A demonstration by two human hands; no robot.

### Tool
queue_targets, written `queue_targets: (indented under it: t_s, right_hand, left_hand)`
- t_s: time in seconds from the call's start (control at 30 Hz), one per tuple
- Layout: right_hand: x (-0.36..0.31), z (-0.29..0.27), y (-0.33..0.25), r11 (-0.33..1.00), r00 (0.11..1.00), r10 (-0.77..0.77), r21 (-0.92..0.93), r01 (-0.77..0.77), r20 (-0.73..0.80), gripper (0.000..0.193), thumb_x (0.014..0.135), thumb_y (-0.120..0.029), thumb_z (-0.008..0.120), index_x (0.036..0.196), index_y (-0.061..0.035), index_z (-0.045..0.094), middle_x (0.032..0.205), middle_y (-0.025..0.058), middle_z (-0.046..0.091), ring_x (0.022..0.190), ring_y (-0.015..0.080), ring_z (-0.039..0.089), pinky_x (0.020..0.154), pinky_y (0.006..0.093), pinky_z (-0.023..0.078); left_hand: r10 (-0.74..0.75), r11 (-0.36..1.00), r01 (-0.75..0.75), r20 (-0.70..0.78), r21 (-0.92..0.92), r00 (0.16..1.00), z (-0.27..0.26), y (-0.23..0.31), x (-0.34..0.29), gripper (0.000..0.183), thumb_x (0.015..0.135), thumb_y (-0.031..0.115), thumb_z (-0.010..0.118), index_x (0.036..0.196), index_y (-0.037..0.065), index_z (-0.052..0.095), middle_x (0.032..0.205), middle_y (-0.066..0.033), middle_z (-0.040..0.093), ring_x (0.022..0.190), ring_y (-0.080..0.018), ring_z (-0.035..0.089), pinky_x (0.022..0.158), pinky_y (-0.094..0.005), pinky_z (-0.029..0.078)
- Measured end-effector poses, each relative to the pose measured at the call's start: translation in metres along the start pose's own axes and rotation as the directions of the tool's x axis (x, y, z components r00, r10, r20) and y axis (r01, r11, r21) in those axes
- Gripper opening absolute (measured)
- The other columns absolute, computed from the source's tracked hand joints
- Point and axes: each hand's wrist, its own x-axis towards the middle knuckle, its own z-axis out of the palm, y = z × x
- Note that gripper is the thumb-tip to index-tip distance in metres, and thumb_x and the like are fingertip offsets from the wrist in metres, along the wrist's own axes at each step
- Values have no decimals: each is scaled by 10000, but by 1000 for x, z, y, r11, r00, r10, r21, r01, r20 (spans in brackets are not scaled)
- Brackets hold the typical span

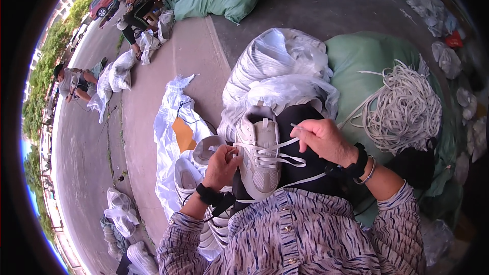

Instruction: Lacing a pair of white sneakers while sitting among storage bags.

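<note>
A pale grey-beige sneaker point(261, 179) rests on my dark-clad lap, its toe toward me. A white flat shoelace point(283, 145) runs through its upper eyelets, with loose loops lying over the tongue. At the shoe's right, my right hand point(323, 140) pinches one lace end between thumb and fingers. My left hand point(221, 166) is closed beside the shoe's left side, gripping the other stretch of lace. Another length of lace trails across my lap below the toe. Dark bands circle both my wrists.
More pale sneakers point(187, 174) sit at my left by a white plastic sheet point(168, 117). A large bundle of laces point(400, 107) lies on a green sack point(351, 56) at my right. Ahead is a plastic-wrapped bundle point(277, 53). Two people point(133, 0) sit farther off among bags.
</note>
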Motion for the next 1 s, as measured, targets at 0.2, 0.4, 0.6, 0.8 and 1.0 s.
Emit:
queue_targets:
  t_s: [0.2,0.4,0.6,0.8,1.0]
  right_hand:
    - [2,58,11,813,946,-245,-486,321,214,145,756,-144,644,758,-17,573,698,138,616,700,311,640,627,404,498]
    - [2,48,-1,888,951,-294,-341,307,92,108,752,-146,618,772,-40,606,711,132,626,708,302,640,653,376,495]
    - [-22,27,16,954,954,30,-293,62,299,141,791,-159,606,807,-30,662,705,142,640,643,280,628,605,330,477]
    - [-15,54,7,966,982,-53,-239,96,179,209,832,-209,612,842,-2,638,704,159,629,648,311,620,587,360,474]
    - [-6,68,2,851,977,-207,-481,210,60,210,772,-223,651,795,-18,612,699,140,631,689,314,632,616,387,490]
  left_hand:
    - [31,999,-29,-62,38,998,0,-4,13,235,834,160,639,965,-21,565,660,2,506,596,-63,440,533,-250,387]
    - [160,962,-144,-52,231,986,-5,-14,15,144,841,127,605,934,19,597,685,-70,585,544,-167,522,546,-262,430]
    - [343,920,-294,-167,260,924,-12,28,1,120,814,129,625,917,73,599,750,-90,609,621,-237,594,567,-321,458]
    - [415,834,-365,-35,413,909,5,27,7,107,812,159,625,862,78,574,808,-93,614,731,-290,621,611,-378,497]
    - [364,862,-313,-55,399,930,3,39,4,111,814,141,620,885,77,563,842,-97,599,766,-294,618,632,-378,494]
